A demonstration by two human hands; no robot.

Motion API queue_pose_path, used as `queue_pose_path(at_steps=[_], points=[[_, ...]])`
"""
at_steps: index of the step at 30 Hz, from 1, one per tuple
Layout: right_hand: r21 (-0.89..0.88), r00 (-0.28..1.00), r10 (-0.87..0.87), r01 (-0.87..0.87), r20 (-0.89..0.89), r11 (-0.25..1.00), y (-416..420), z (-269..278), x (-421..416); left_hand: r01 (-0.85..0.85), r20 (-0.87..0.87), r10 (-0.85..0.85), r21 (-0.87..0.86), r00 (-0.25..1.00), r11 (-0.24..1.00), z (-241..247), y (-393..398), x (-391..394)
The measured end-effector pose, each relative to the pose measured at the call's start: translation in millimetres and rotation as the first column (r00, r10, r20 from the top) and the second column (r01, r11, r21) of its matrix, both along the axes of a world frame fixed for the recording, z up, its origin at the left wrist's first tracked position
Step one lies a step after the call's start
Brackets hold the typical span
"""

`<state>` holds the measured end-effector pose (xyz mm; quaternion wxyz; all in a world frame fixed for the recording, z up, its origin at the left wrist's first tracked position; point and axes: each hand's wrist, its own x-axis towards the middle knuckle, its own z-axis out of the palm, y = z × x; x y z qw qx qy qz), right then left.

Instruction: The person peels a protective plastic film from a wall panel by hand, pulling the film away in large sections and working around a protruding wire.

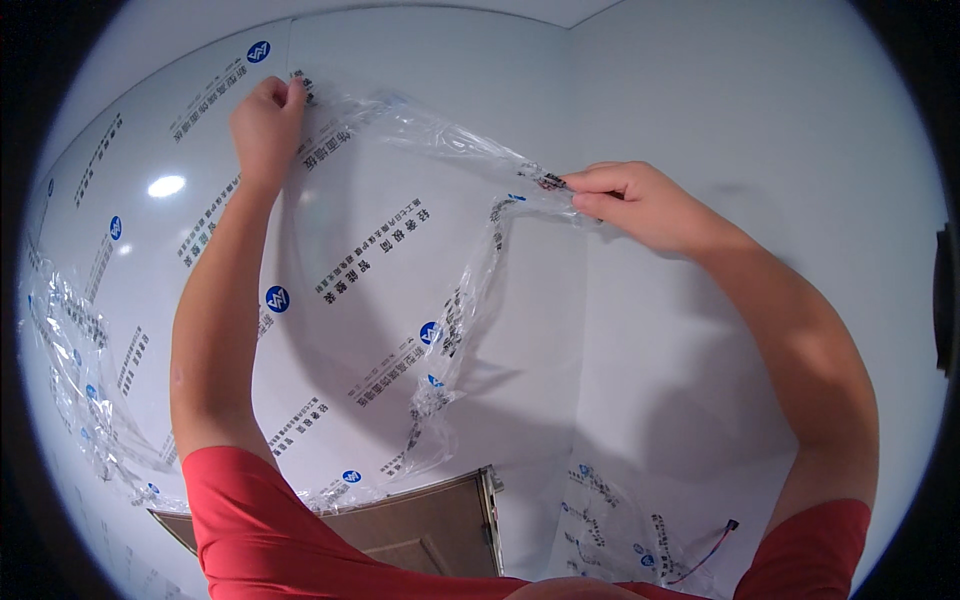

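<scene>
A clear plastic protective film (pixel 442 139) with dark print and blue logos hangs partly loose from the wall panel (pixel 375 292). High on the left, my left hand (pixel 268 124) pinches an upper part of the film between thumb and fingers. My right hand (pixel 637 202) grips the film's bunched edge in front of the bare wall to the right. Between both hands the film stretches in a slack, creased band. From my right hand a crumpled strip runs down and left towards the top of a door.
A brown door (pixel 420 532) with its frame stands below the panel. More loosened film (pixel 82 375) bunches at the far left. At lower right, film (pixel 600 525) hangs on the wall beside a thin wire with a black connector (pixel 732 525). The ceiling (pixel 480 7) meets the walls above.
</scene>
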<state>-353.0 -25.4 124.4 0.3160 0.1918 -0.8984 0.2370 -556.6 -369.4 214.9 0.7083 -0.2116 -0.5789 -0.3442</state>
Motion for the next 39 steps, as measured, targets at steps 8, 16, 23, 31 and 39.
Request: queue_pose_path(at_steps=[8,16,23,31,39], points=[[0.003,1.0,0.009,-0.009,-0.006,1.0,-0.5,-1.7,1.3,0.039,0.025,-0.038,-0.04,0.999,0.998,-31.5,3.1,8.7],[0.018,0.999,0.022,-0.023,0.041,1.0,-2.8,0.0,3.2,0.051,-0.021,-0.053,-0.06,0.998,0.997,-56.7,-3.6,9.0],[0.033,0.998,0.053,-0.053,-0.019,0.998,0.8,-3.0,-1.2,0.055,0.03,-0.052,-0.081,0.998,0.995,-80.6,-0.7,19.3],[0.049,0.998,0.058,-0.059,0.01,0.997,-3.0,-3.4,2.6,0.174,0.085,-0.166,-0.088,0.982,0.981,-109.9,0.9,29.7],[0.061,0.996,0.081,-0.082,0.022,0.995,-5.0,-8.3,0.0,0.245,0.133,-0.233,-0.077,0.963,0.967,-136.8,1.9,37.1]])
